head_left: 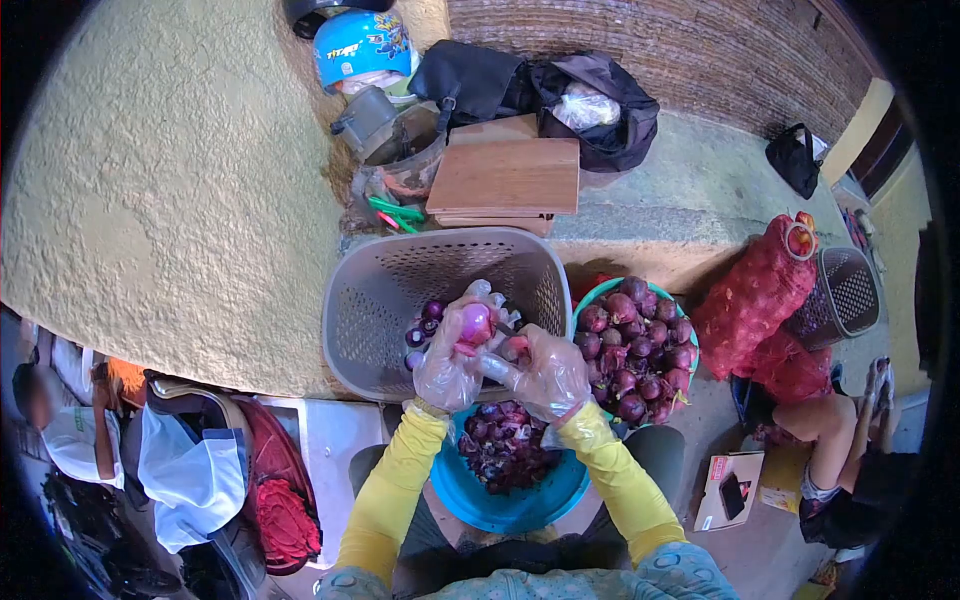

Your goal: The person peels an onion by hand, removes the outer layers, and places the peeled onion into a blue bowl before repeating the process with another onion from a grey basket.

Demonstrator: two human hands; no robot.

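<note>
My left hand [447, 362], in a clear plastic glove, is closed around a peeled purple-red onion [477, 322] above a grey plastic basket [350, 330]. Close beside the onion, my right hand [553, 372] is gloved too, with its fingers curled together; what they grip is too small to make out. Several peeled onions [432, 310] lie in the basket, partly hidden behind my left hand. Below my hands is a blue basin [500, 515] filled with dark onion skins [508, 447]. To the right, unpeeled red onions [640, 345] fill a green-rimmed container [693, 350].
A red mesh sack [755, 295] leans at the right, near a dark crate [848, 290]. Wooden boards [505, 178], bags [590, 110] and a blue helmet [362, 48] sit on the ledge ahead. Other people are at far left and right. A phone [735, 495] lies on a box.
</note>
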